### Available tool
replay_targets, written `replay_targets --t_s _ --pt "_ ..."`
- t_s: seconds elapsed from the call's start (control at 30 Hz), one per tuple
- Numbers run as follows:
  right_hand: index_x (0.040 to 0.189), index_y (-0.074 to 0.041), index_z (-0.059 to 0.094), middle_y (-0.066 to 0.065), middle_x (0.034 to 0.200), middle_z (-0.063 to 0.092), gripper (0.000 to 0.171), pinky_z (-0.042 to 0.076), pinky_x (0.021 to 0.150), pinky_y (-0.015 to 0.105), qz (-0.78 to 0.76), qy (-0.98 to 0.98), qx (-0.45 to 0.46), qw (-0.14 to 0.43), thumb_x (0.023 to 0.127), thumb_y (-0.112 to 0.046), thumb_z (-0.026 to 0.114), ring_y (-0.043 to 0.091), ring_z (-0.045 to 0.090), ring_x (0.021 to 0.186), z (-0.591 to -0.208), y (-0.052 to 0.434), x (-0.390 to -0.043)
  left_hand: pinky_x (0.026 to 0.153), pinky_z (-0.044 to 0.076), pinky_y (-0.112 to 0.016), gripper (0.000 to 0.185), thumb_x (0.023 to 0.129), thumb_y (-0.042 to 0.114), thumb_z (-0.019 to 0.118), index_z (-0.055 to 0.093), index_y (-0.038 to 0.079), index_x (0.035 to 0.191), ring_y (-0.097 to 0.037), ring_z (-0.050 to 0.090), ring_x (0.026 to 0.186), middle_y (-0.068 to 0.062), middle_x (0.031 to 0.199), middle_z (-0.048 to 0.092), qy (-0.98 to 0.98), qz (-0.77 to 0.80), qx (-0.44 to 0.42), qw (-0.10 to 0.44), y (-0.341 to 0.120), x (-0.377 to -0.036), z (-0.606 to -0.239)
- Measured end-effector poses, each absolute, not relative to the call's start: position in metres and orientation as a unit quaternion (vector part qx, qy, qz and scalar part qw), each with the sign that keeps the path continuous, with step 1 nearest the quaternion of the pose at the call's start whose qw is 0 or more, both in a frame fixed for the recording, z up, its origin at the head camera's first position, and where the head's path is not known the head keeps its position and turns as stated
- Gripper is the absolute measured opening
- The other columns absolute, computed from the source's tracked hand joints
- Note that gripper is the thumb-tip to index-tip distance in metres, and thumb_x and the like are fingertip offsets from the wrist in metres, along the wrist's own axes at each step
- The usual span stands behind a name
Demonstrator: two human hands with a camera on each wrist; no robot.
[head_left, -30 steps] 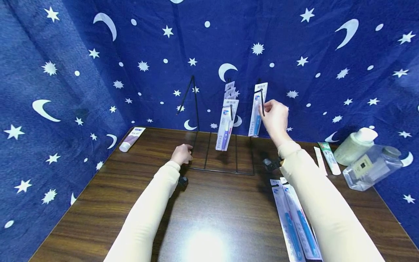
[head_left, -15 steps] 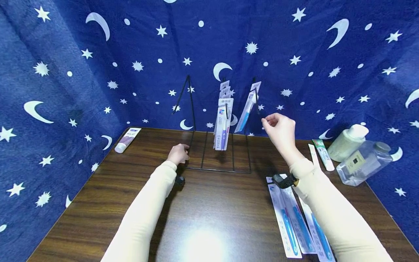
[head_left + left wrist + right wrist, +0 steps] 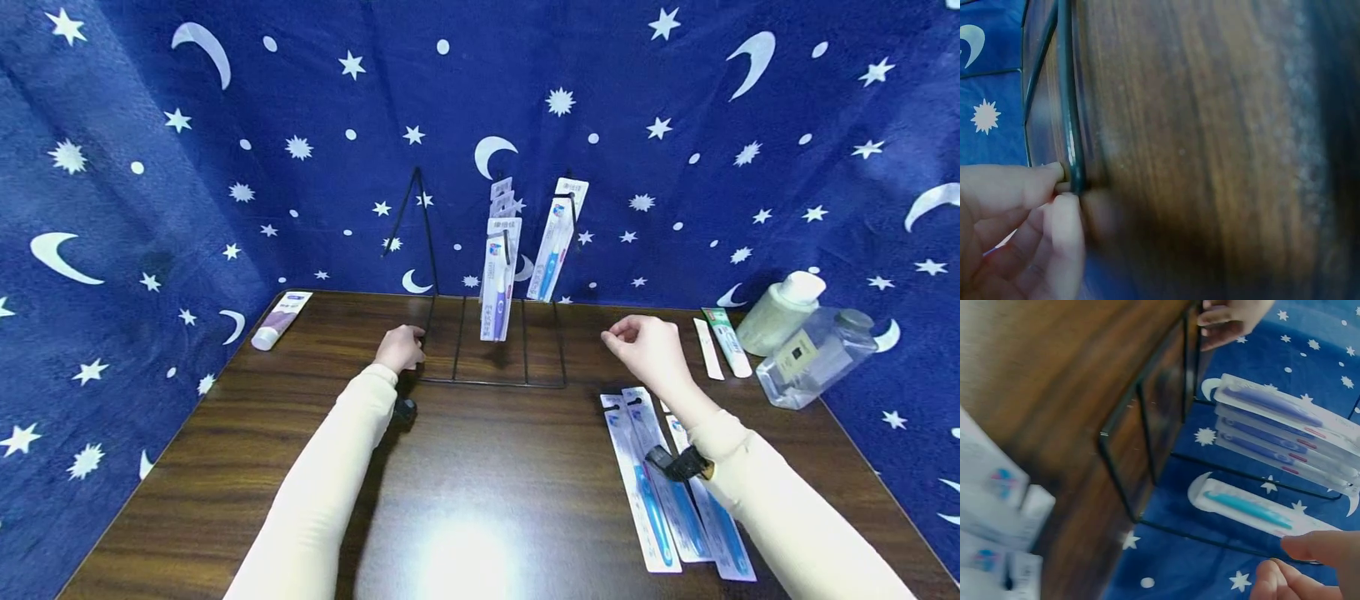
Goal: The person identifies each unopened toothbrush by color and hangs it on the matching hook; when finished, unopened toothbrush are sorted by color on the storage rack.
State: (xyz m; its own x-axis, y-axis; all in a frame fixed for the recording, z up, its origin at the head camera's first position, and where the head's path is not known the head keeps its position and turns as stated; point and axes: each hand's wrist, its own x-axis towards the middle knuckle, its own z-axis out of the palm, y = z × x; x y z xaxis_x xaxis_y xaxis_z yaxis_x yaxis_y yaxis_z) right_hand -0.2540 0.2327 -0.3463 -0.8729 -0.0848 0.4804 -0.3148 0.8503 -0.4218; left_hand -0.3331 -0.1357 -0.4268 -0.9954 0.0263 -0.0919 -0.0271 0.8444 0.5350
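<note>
My left hand (image 3: 401,348) pinches the front left corner of a black wire display rack (image 3: 491,383); in the left wrist view its thumb and finger (image 3: 1067,212) meet at the wire. On the rack's middle hook hang several packaged toothbrushes with purple handles (image 3: 500,279). One packaged toothbrush with a blue handle (image 3: 557,242) hangs tilted on the right hook. My right hand (image 3: 648,354) holds nothing, its fingers loosely bent. It hovers right of the rack, just beyond several packaged blue toothbrushes (image 3: 647,487) lying on the table, partly covered by my right wrist strap and sleeve.
A purple-and-white tube (image 3: 281,321) lies at the back left of the wooden table (image 3: 247,467). At the right are a green-and-white toothpaste tube (image 3: 727,342), a narrow white strip (image 3: 708,350), a pale green bottle (image 3: 780,312) and a clear bottle (image 3: 813,358). Star-patterned cloth (image 3: 330,217) hangs behind.
My right hand has let go of the blue toothbrush pack on the right hook and come down toward the packs on the table. That pack swung on its hook. My left hand stays at the rack.
</note>
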Motion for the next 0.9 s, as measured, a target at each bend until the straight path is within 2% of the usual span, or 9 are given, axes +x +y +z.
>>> replay_targets --t_s 0.07,0.17,0.47,0.63,0.8,0.9 --pt "0.075 -0.001 0.07 0.01 0.063 0.067 0.016 0.045 0.052 0.037 0.25 -0.94 0.101 0.21 0.08 -0.016 0.069 0.021 0.061 0.055 -0.351 0.238 -0.247 0.06 0.055 -0.024 0.051 0.075 -0.002 0.062 0.058 -0.001 0.126 -0.009 0.061 0.053 -0.005 0.085 0.065 0.956 0.288 -0.006 0.053 -0.136 -0.333 -0.427" --pt "0.073 -0.002 0.07 0.007 0.062 0.067 0.015 0.044 0.051 0.033 0.241 -0.95 0.087 0.18 0.079 -0.016 0.069 0.018 0.058 0.055 -0.36 0.246 -0.237 0.056 0.055 -0.022 0.05 0.076 -0.001 0.062 0.058 0.0 0.127 -0.006 0.059 0.053 -0.005 0.088 0.065 0.955 0.292 -0.011 0.056 -0.136 -0.333 -0.427" --pt "0.059 -0.007 0.063 -0.003 0.053 0.056 0.021 0.041 0.048 0.032 0.2 -0.974 0.088 0.057 0.076 -0.016 0.073 0.013 0.045 0.05 -0.38 0.266 -0.205 0.063 0.057 -0.025 0.052 0.075 -0.001 0.061 0.058 -0.001 0.127 -0.011 0.064 0.058 -0.009 0.092 0.067 0.957 0.284 -0.002 0.056 -0.136 -0.33 -0.422" --pt "0.057 -0.008 0.064 -0.002 0.053 0.057 0.021 0.041 0.047 0.032 0.184 -0.978 0.086 0.035 0.074 -0.016 0.074 0.014 0.045 0.049 -0.39 0.268 -0.198 0.068 0.056 -0.027 0.052 0.075 0.0 0.06 0.058 -0.001 0.126 -0.011 0.063 0.06 -0.008 0.091 0.068 0.961 0.274 -0.002 0.047 -0.138 -0.329 -0.42" --pt "0.056 -0.008 0.066 -0.001 0.052 0.057 0.021 0.04 0.044 0.028 0.183 -0.979 0.086 0.018 0.074 -0.014 0.074 0.011 0.043 0.046 -0.403 0.269 -0.195 0.063 0.056 -0.024 0.051 0.075 -0.001 0.06 0.057 -0.001 0.127 -0.009 0.062 0.058 -0.009 0.094 0.068 0.958 0.281 -0.003 0.053 -0.136 -0.329 -0.422" --pt "0.052 -0.008 0.064 -0.004 0.048 0.053 0.023 0.037 0.043 0.027 0.185 -0.978 0.092 0.029 0.073 -0.013 0.074 0.009 0.04 0.044 -0.407 0.269 -0.194 0.063 0.056 -0.024 0.051 0.075 -0.001 0.059 0.057 -0.001 0.126 -0.009 0.061 0.057 -0.01 0.094 0.068 0.958 0.28 0.0 0.053 -0.134 -0.329 -0.423"
